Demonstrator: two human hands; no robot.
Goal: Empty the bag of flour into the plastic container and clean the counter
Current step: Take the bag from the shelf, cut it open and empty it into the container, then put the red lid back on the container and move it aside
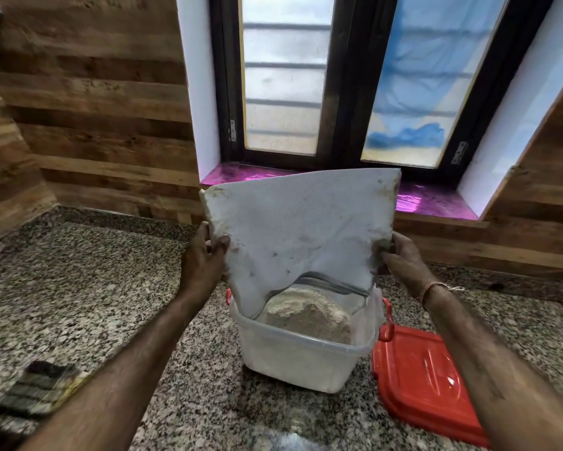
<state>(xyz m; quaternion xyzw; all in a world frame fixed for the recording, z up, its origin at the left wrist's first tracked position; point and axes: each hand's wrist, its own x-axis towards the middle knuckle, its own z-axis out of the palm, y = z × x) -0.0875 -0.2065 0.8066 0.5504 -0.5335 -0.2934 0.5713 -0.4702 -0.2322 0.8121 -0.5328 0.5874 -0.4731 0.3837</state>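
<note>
A white woven flour bag (298,229) hangs upside down over a clear plastic container (299,356), its open mouth reaching down into the container. My left hand (202,255) grips the bag's left edge and my right hand (403,258) grips its right edge. A heap of beige flour (309,315) sits inside the container. The container stands on the speckled granite counter (94,288) and has red side clasps.
A red lid (426,382) lies flat on the counter just right of the container. A dark striped cloth (37,390) rests near the front left. Wood-panelled walls and a window with a purple sill (433,200) back the counter.
</note>
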